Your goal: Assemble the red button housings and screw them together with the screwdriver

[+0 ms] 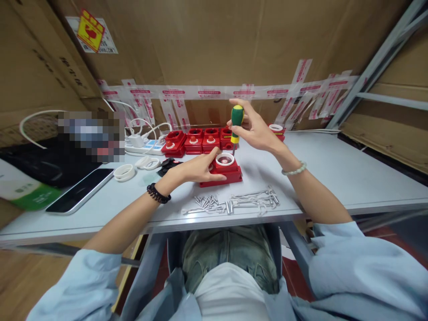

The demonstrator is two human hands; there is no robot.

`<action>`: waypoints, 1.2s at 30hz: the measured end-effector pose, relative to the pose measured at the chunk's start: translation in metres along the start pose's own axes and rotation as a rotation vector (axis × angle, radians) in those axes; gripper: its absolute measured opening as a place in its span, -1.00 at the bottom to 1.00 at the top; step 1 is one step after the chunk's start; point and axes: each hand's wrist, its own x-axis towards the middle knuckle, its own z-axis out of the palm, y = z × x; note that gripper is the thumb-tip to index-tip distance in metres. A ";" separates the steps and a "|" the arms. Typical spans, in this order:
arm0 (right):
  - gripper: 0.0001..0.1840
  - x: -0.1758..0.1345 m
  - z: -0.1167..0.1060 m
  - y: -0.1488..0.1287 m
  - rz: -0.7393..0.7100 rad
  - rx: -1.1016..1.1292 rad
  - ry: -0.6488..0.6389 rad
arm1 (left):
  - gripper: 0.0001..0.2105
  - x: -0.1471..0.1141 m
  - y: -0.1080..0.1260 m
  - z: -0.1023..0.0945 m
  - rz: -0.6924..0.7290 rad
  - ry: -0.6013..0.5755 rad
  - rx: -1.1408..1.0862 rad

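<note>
The right hand (249, 127) is closed around a screwdriver with a green-and-yellow handle (237, 119), held nearly upright. Its thin shaft runs down beside the white ring (224, 159) on top of a red, glossy, block-shaped housing (225, 176); the tip is too small to make out, so whether it sits in a screw cannot be told. The left hand (200, 167) grips that housing from its left end, thumb along the near side, covering much of that half. The housing lies on the pale grey surface (334, 174), just beyond a heap of small silver screws (205, 203) and a tangle of metal rods and white cord (254, 199), whose separate pieces are hard to tell apart.

Farther back stands a row of similar red units (194, 141), the rightmost partly behind the right hand. One more red unit with a white ring (277, 129) is partly covered by the right forearm. To the left, a black item (169, 166) is half hidden by the left wrist, near loose white rings (124, 173) and a dark-screened phone (80, 191). A pixelated patch masks whatever is behind the phone, and cables partly cover the white power strip (150, 147).
</note>
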 end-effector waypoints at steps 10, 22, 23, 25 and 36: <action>-0.48 -0.001 0.013 -0.005 0.035 -0.248 0.213 | -0.27 0.001 0.003 -0.003 -0.005 -0.004 0.002; -0.48 0.000 0.000 0.001 0.025 -0.020 0.075 | -0.26 0.000 0.000 -0.001 -0.015 0.010 0.006; -0.49 0.000 0.001 -0.001 0.034 -0.080 0.104 | -0.26 0.000 0.000 -0.001 -0.018 0.006 0.010; -0.51 0.000 0.006 -0.005 0.053 -0.197 0.169 | -0.26 0.000 0.000 -0.001 -0.025 -0.002 0.016; -0.49 -0.006 0.002 -0.006 0.019 -0.291 0.322 | -0.25 0.000 0.002 -0.003 -0.018 0.001 0.043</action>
